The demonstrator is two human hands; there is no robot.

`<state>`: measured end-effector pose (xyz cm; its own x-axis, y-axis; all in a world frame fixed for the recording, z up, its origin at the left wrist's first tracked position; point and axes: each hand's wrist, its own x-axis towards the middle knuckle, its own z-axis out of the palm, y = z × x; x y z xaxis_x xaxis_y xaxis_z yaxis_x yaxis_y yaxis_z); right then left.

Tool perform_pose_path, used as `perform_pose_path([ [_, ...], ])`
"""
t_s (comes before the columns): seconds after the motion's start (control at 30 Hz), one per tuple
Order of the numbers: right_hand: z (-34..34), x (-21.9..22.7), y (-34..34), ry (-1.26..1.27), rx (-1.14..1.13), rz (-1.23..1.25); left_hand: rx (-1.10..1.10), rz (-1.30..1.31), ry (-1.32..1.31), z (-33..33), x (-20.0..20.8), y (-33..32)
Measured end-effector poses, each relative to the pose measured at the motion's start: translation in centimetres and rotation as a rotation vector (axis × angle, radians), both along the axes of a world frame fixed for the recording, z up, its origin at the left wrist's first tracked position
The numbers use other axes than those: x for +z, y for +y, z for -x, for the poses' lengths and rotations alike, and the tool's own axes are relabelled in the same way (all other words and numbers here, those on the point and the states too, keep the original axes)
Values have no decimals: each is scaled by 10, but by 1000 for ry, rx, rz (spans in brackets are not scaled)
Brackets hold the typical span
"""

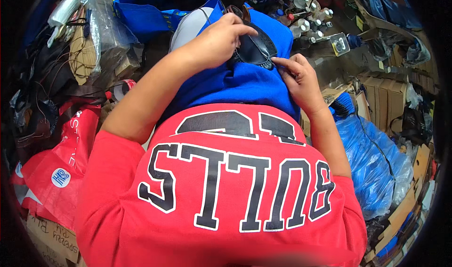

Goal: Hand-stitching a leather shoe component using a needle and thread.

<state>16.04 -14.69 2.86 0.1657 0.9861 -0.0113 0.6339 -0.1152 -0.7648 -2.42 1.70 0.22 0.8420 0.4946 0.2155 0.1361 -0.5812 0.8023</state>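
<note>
A black shoe point(256, 50) lies on my lap, over the blue cloth point(226, 81) that covers my thighs. Its dark rim curves round a glossy black middle. My left hand point(226, 38) grips the shoe from the left, with a finger bent across its upper part. At the shoe's lower right edge, my right hand point(299, 76) has its fingertips drawn together. A thin dark line, perhaps a thread, runs over the shoe toward them. What sits between those fingertips is too small to make out. Part of the shoe is hidden under my left hand.
Several plastic bottles point(306, 24) stand at the far right. A blue bag point(146, 12) lies at the far left. A red bag point(61, 168) is by my left arm, and a blue plastic bundle point(372, 163) by my right. Cardboard point(383, 99) is stacked at the right.
</note>
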Motion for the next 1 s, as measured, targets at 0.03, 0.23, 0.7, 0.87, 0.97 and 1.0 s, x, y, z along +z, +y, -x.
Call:
perform_pose_path([
  [0.03, 3, -1, -2, -78, 4, -43, -5, 0, 4, 6, 1, -6],
  [0.23, 12, -3, -7, -289, 35, -144, 40, -72, 22, 16, 9, -26],
  [0.7, -26, -17, 6, 168, 100, 106, 4, -24, 6, 1, -4, -18],
  [0.87, -26, -7, 7, 78, 161, 151, 43, -334, 66, 7, -1, -20],
  [0.97, -19, -4, -1, -223, 148, 166, 94, -380, 89, 7, 1, -22],
  [1.0, -16, -5, -3, -195, 139, 79, 89, -272, 44, 5, 0, -22],
])
